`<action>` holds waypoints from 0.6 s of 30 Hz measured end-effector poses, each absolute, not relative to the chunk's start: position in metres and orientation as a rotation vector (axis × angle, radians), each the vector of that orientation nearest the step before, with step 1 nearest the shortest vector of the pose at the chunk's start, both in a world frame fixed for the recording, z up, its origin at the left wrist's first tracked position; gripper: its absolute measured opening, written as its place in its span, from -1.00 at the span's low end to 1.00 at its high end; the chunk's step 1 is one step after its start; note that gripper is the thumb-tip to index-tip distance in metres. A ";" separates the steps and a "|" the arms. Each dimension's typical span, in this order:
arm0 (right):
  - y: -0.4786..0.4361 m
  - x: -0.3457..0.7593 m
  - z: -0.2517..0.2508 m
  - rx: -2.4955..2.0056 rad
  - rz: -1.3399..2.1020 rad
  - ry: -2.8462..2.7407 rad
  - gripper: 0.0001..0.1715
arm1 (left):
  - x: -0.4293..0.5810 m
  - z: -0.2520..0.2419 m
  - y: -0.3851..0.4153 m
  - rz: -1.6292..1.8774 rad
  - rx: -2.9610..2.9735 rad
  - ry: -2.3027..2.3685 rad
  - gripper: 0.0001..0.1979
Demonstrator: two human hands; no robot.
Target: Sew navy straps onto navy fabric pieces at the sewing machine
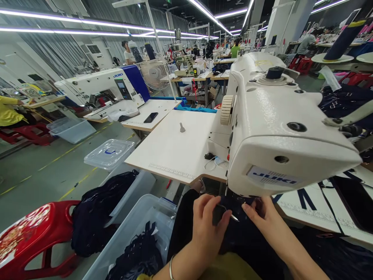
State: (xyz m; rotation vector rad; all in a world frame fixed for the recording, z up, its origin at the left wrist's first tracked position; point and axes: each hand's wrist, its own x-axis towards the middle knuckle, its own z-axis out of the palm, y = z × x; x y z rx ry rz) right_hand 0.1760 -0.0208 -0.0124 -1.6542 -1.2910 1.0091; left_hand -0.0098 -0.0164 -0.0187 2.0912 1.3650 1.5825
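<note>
My left hand [208, 223] is closed around a small dark snipping tool [223, 213] whose metal tip points right. My right hand [260, 217] pinches dark navy fabric [244, 237] just beside that tip. Both hands sit low in front of the head of a white JUKI sewing machine [276, 128], right under its needle end. The fabric spreads across my lap and under the machine. A thin bracelet circles my left wrist [171, 267].
The white sewing table [175, 147] extends left of the machine. Clear plastic bins [136, 229] with dark fabric pieces and a red stool [35, 237] stand to my left. Another bin with a lid [109, 153] sits on the floor. Other people work at distant stations.
</note>
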 end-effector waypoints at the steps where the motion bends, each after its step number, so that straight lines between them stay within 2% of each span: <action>1: -0.019 0.177 -0.013 -1.634 1.112 -1.244 -0.61 | -0.014 -0.016 -0.015 1.645 2.306 1.277 -0.67; 4: -0.016 0.180 -0.016 -1.563 1.251 -1.125 -0.53 | -0.020 -0.009 -0.010 1.346 2.881 0.845 -0.70; 7: -0.016 0.180 -0.019 -1.490 1.303 -1.011 -0.50 | -0.018 -0.006 -0.004 0.998 2.947 0.719 -0.73; 13: -0.017 0.175 -0.015 -1.355 1.384 -0.855 -0.47 | -0.015 0.000 -0.004 0.971 2.669 0.851 -0.68; 18: -0.019 0.168 -0.012 -1.207 1.414 -0.727 -0.50 | -0.016 0.010 -0.007 0.875 2.663 0.856 -0.70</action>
